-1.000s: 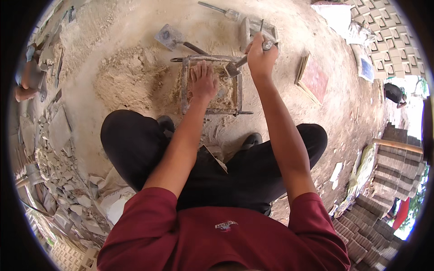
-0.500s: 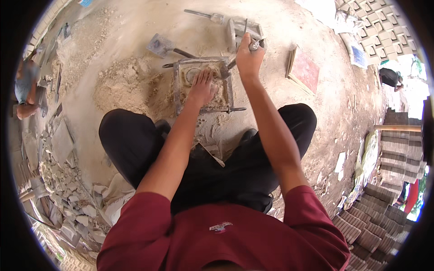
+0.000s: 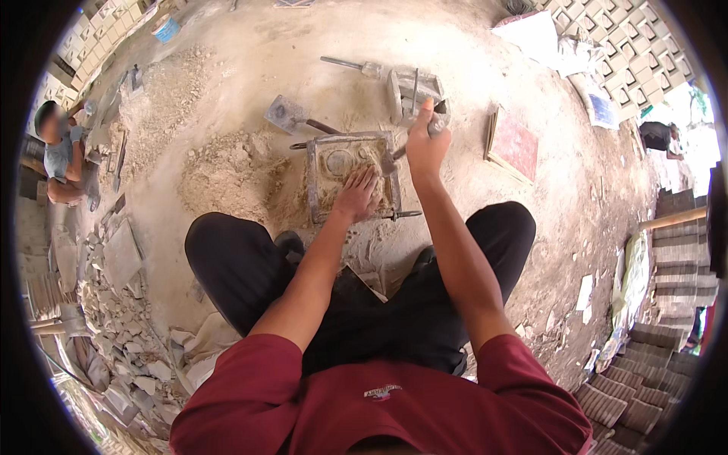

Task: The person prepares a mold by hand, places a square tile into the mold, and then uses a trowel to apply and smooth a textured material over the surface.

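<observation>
In front of me a square frame lies on the ground, packed with pale sand. A round shape shows in the sand in its far half. My left hand lies on the sand in the near right part, palm down with fingers stretched out. My right hand is raised to the right of the frame, closed around a grey metal tool. The tool's small dark head is by the frame's right side; its exact kind cannot be made out. Rods stick out at two of the frame's corners.
A sand heap lies left of the frame, with a flat-bladed shovel beyond. Farther off are a grey box-shaped mold and a long-handled tool. A reddish board lies right. Rubble and a seated person are left.
My left hand has slid nearer to me across the sand, uncovering the round shape. My right hand still grips the tool beside the frame. The whole view has shifted, showing more of the far ground.
</observation>
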Demonstrator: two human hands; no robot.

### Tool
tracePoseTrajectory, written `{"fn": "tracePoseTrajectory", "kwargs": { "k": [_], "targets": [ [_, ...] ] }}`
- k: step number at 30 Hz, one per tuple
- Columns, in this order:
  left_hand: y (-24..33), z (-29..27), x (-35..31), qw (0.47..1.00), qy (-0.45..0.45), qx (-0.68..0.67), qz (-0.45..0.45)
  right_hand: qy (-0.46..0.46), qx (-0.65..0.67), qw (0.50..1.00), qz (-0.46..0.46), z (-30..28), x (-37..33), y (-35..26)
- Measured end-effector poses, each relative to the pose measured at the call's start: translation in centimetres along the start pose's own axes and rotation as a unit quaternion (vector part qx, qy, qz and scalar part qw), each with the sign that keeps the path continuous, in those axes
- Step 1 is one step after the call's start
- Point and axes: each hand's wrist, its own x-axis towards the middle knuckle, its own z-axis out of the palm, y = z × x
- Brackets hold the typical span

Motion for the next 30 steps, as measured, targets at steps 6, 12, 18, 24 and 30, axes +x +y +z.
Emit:
{"fn": "tracePoseTrajectory", "kwargs": {
  "k": [6, 12, 18, 24, 30],
  "targets": [
    [0.9, -0.9, 0.2, 0.999, -0.028, 0.016, -0.001, -0.049, -0.045, 0.998, -0.022, -1.3, -0.4, -0.5],
    [0.7, -1.7, 0.8, 0.996, -0.054, 0.033, -0.063, -0.137, 0.040, 0.990, -0.004, -1.3, -0.3, -0.8],
    [0.3, -2.5, 1.0, 0.995, -0.021, -0.001, -0.099, -0.012, -0.017, 1.000, -0.021, -1.3, -0.3, -1.8],
    [0.0, -4.1, 1.4, 0.987, -0.076, 0.030, -0.139, -0.034, -0.060, 0.995, -0.071, -2.2, -0.8, -4.6],
    [1.5, -3.4, 0.6, 0.985, -0.065, 0.062, -0.146, -0.009, -0.057, 0.994, -0.094, -2.0, -1.5, -3.7]
  ]
}}
